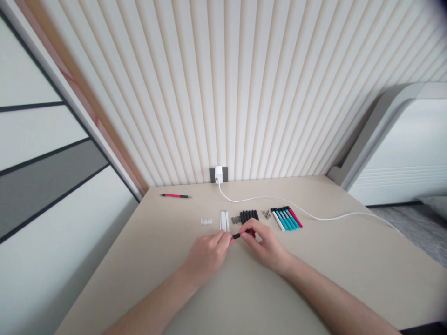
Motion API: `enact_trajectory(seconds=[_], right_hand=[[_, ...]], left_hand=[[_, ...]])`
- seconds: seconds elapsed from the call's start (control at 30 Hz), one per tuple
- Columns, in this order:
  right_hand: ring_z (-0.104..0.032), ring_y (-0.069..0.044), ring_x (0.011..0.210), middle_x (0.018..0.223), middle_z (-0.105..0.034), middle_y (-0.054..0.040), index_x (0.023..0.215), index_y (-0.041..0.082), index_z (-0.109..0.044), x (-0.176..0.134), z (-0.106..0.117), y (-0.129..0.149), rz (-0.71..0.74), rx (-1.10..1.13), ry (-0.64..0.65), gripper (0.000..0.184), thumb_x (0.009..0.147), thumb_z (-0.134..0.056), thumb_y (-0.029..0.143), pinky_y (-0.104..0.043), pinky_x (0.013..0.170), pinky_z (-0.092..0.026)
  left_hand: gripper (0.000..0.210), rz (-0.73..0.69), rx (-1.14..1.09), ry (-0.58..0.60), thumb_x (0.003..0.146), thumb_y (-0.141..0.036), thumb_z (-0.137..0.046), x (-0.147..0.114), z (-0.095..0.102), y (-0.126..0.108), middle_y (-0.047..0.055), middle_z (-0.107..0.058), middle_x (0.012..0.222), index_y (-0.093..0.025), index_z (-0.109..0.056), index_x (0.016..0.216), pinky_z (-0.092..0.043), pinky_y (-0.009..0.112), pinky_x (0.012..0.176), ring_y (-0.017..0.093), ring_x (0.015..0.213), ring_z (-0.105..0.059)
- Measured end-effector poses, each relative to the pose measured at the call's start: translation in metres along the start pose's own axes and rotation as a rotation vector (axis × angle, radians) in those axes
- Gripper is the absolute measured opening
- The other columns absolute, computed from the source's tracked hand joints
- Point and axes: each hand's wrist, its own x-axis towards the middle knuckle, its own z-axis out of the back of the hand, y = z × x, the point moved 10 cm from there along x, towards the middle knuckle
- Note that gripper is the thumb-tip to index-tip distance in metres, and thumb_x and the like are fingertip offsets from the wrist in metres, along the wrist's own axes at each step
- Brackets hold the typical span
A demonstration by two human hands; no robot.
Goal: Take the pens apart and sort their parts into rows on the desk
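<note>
Between my two hands is a short black pen part (236,236), held level just above the table. My left hand (209,251) pinches its left end with thumb and fingertips. At the other end, the fingers of my right hand (265,243) close on it. Just behind the hands lie several white pen refills (224,219) side by side, small grey metal pieces (236,219) and a row of black pen parts (249,216). Farther right are more small metal pieces (266,214) and several pen barrels (287,218) in white, teal and red with black ends.
Small clear or white pieces (206,221) lie left of the refills. A red and black pen (176,196) rests near the back edge of the table (167,260). From a white charger (218,174) in the wall socket, a white cable (265,197) runs across to the right.
</note>
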Motion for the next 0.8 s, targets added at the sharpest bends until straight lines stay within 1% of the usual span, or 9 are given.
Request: enact_trajectory(seconds=[0.07,0.13,0.23,0.3,0.4,0.47,0.53,0.63,0.8], right_hand=[[-0.054,-0.014,0.076,0.087,-0.060,-0.0018,0.097,0.022,-0.060,0.000,0.002,-0.001,-0.006,0.029,-0.030,0.009,0.091,-0.054,0.024,-0.027,0.069,-0.045],[-0.055,-0.014,0.079,0.092,-0.061,-0.0022,0.103,0.022,-0.059,-0.001,0.003,-0.001,0.007,0.052,-0.056,0.014,0.089,-0.056,0.023,-0.028,0.074,-0.046],[-0.057,-0.016,0.088,0.101,-0.063,-0.0040,0.112,0.023,-0.057,-0.002,0.000,-0.001,0.015,0.106,-0.036,0.023,0.089,-0.057,0.025,-0.030,0.080,-0.047],[-0.058,-0.016,0.088,0.101,-0.064,-0.0045,0.115,0.023,-0.058,-0.002,-0.001,-0.006,-0.030,0.116,-0.024,0.024,0.092,-0.053,0.029,-0.030,0.079,-0.047],[-0.057,-0.015,0.075,0.083,-0.065,-0.0022,0.105,0.022,-0.064,-0.001,-0.004,-0.015,-0.114,0.064,-0.001,0.023,0.096,-0.046,0.032,-0.027,0.068,-0.045],[-0.055,-0.014,0.070,0.078,-0.063,-0.0010,0.100,0.022,-0.067,0.000,-0.004,-0.015,-0.120,0.023,0.005,0.021,0.094,-0.049,0.031,-0.026,0.063,-0.043],[-0.054,-0.014,0.070,0.080,-0.062,-0.0010,0.101,0.023,-0.066,0.000,-0.001,-0.011,-0.088,0.005,-0.014,0.017,0.092,-0.053,0.029,-0.026,0.063,-0.043],[-0.055,-0.014,0.074,0.084,-0.060,-0.0014,0.103,0.023,-0.064,-0.001,0.002,-0.004,-0.029,0.033,-0.041,0.017,0.090,-0.054,0.027,-0.027,0.068,-0.045],[-0.057,-0.016,0.079,0.088,-0.062,-0.0033,0.099,0.023,-0.064,-0.001,0.001,-0.002,-0.003,0.065,-0.040,0.015,0.092,-0.054,0.031,-0.028,0.072,-0.046]], left_hand=[[0.017,0.007,-0.015,0.019,0.099,-0.021,-0.041,0.000,-0.002,0.000,-0.002,-0.059,0.072,-0.019,-0.052,0.086,-0.035,0.028,0.048,0.015,0.061,-0.061],[0.015,0.011,-0.027,0.042,0.098,-0.020,-0.042,0.000,-0.004,0.000,-0.002,-0.060,0.073,-0.019,-0.053,0.087,-0.035,0.028,0.048,0.015,0.061,-0.062],[0.016,0.017,-0.040,0.043,0.098,-0.019,-0.041,0.000,-0.002,-0.001,-0.001,-0.061,0.074,-0.019,-0.053,0.088,-0.035,0.027,0.048,0.015,0.061,-0.062],[0.017,0.019,-0.039,0.017,0.099,-0.020,-0.040,0.000,0.001,-0.001,-0.001,-0.061,0.074,-0.019,-0.054,0.089,-0.036,0.027,0.048,0.015,0.062,-0.062],[0.018,0.017,-0.027,-0.009,0.099,-0.022,-0.038,0.000,0.004,-0.001,-0.001,-0.062,0.074,-0.019,-0.054,0.092,-0.038,0.028,0.050,0.015,0.063,-0.062],[0.018,0.024,-0.015,-0.004,0.099,-0.022,-0.038,0.000,0.004,-0.001,-0.001,-0.062,0.074,-0.019,-0.054,0.092,-0.038,0.028,0.050,0.015,0.063,-0.062],[0.017,0.034,-0.004,0.008,0.099,-0.021,-0.039,0.000,0.002,0.001,-0.001,-0.062,0.074,-0.019,-0.054,0.092,-0.038,0.028,0.049,0.016,0.062,-0.062],[0.018,0.047,-0.009,0.020,0.099,-0.021,-0.038,0.000,0.000,0.003,-0.001,-0.061,0.074,-0.019,-0.054,0.091,-0.039,0.029,0.048,0.016,0.062,-0.062],[0.018,0.051,-0.033,0.022,0.099,-0.022,-0.038,0.000,0.001,0.002,-0.001,-0.062,0.075,-0.019,-0.054,0.092,-0.040,0.028,0.049,0.016,0.062,-0.062]])
